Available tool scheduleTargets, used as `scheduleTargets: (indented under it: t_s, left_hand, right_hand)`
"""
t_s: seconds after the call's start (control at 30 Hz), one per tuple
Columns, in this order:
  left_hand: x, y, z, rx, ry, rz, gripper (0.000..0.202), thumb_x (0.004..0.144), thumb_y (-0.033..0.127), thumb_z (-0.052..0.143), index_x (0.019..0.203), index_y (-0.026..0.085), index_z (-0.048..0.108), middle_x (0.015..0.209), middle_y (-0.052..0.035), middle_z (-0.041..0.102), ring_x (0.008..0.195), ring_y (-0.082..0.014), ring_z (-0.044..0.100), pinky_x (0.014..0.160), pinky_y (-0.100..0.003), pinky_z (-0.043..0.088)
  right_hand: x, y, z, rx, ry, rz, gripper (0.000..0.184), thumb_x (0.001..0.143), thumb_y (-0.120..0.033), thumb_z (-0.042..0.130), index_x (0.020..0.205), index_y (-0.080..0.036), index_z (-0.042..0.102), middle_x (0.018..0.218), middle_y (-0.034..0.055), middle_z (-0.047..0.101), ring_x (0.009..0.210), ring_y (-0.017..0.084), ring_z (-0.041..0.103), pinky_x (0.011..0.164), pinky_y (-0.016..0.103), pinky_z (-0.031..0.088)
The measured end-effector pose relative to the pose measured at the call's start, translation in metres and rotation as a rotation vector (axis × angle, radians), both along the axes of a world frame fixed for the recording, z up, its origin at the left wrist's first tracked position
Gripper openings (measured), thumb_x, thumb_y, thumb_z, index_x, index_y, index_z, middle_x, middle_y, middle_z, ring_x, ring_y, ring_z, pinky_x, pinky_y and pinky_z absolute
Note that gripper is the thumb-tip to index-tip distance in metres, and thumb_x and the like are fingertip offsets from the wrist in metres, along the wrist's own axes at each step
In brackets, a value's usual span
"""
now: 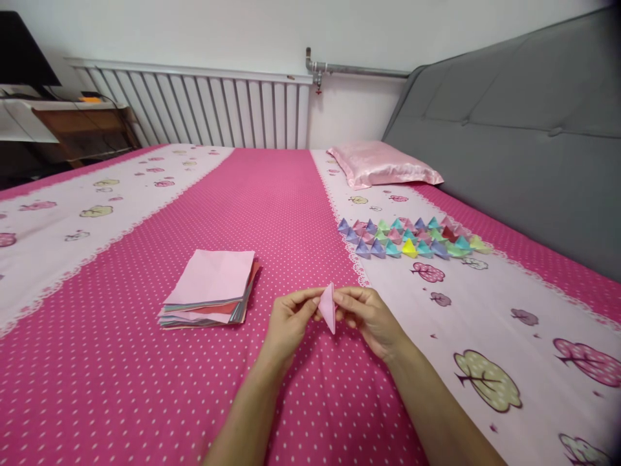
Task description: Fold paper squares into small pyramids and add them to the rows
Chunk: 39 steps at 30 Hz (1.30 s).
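Note:
A small folded piece of pink paper (328, 309) is held up over the bed, its long pointed shape standing nearly upright. My left hand (292, 317) pinches its left side between thumb and fingers. On the other side, my right hand (369, 317) grips its right edge the same way; some fingertips of both hands are hidden behind the paper. To the left lies a stack of square paper sheets (211, 278), pink on top with red, grey and other colours below. Several rows of small folded paper boats (410, 248) in many colours stand at the right.
Pink dotted bedding (272, 194) with white tree-print bands covers the bed. A pink satin pillow (383, 163) lies at the back right, beside a grey headboard (514, 123). A white radiator (204, 107) runs along the wall; a desk with a monitor (22, 52) stands far left.

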State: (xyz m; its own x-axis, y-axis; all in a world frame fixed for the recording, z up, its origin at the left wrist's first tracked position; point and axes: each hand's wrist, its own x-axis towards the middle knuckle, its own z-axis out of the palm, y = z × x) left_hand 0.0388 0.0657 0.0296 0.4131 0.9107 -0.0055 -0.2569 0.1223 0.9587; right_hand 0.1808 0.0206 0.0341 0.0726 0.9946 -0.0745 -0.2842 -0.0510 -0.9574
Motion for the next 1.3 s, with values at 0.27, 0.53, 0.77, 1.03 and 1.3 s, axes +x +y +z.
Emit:
scheduleTargets:
  t_s: [0.27,0.53,0.77,1.03,1.3]
  left_hand:
    - [0.001,0.001,-0.001,-0.012,-0.015,0.058,0.024,0.066,0.023,0.070,0.089,0.015,0.072,0.070,-0.0042,0.067,0.056,-0.0076,0.051,0.057,-0.020,0.041]
    - [0.005,-0.002,0.005,-0.004,-0.028,0.076,0.025,0.063,0.027,0.072,0.082,0.012,0.067,0.066,-0.0034,0.067,0.054,-0.0089,0.056,0.054,-0.020,0.044]
    - [0.011,-0.012,0.006,0.001,-0.073,-0.092,0.037,0.069,0.029,0.069,0.102,0.014,0.064,0.100,-0.0119,0.067,0.089,-0.0179,0.062,0.082,-0.028,0.047]
    - [0.011,-0.012,0.003,0.062,0.004,-0.206,0.037,0.076,0.031,0.060,0.110,0.014,0.061,0.094,-0.0079,0.066,0.077,-0.0146,0.059,0.072,-0.026,0.046]
    - [0.010,-0.012,0.009,-0.083,-0.085,-0.095,0.028,0.079,0.025,0.057,0.103,0.013,0.064,0.091,-0.0086,0.067,0.079,-0.0138,0.060,0.076,-0.025,0.045]
  right_hand:
    - [-0.005,0.001,0.003,0.144,-0.170,-0.056,0.020,0.070,-0.026,0.067,0.088,-0.017,0.070,0.072,0.0033,0.069,0.061,0.013,0.062,0.063,0.025,0.048]
    - [-0.015,0.003,-0.004,0.205,-0.423,-0.206,0.020,0.070,-0.022,0.064,0.089,-0.017,0.067,0.069,0.0012,0.066,0.058,0.013,0.061,0.052,0.021,0.047]
    - [-0.018,-0.002,-0.001,0.361,-0.722,-0.495,0.010,0.068,-0.013,0.059,0.075,-0.018,0.063,0.067,-0.0017,0.057,0.052,0.009,0.047,0.048,0.021,0.040]
    - [-0.013,-0.002,0.000,0.387,-0.747,-0.433,0.022,0.071,-0.010,0.055,0.082,-0.023,0.069,0.078,0.0017,0.059,0.061,0.013,0.054,0.055,0.025,0.045]
    - [-0.008,0.000,0.003,0.423,-0.703,-0.195,0.034,0.079,-0.010,0.046,0.095,-0.029,0.070,0.111,0.0046,0.053,0.103,0.019,0.052,0.088,0.034,0.044]
